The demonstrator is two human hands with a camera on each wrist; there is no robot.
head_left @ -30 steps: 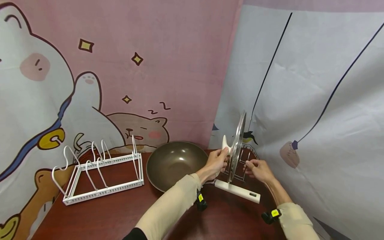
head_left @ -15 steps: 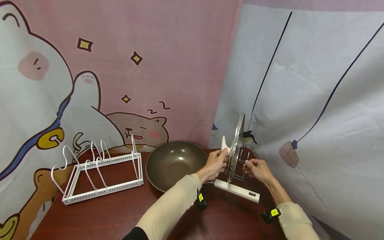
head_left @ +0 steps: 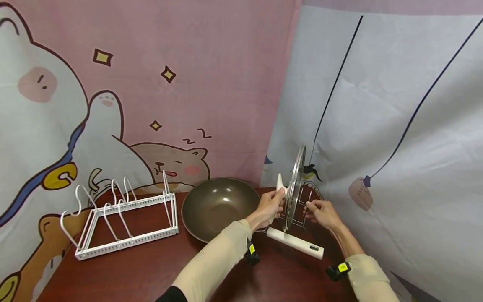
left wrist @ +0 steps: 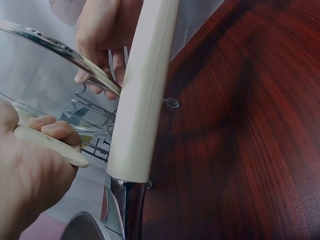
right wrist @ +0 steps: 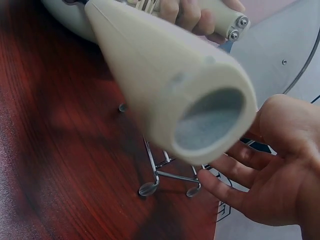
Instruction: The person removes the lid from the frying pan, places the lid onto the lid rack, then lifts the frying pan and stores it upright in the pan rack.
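My left hand grips the cream handle of a glass lid with a metal rim. The lid stands nearly upright, edge-on to the head view, over a small wire rack. On the rack's right side, my right hand pinches an upright wire between thumb and fingers. Clear round feet of the rack rest on the table in the right wrist view. A cream pan handle passes in front of the rack and hides part of it in both wrist views.
The handle belongs to a dark wok left of my left hand. Further left, a white rack with tall loops stands on the red-brown table. Printed cloth hangs behind and along the right side.
The lid, with my left hand on its handle, has sunk slightly toward the wire rack. My right hand keeps its hold on the rack. The head view has shifted a little.
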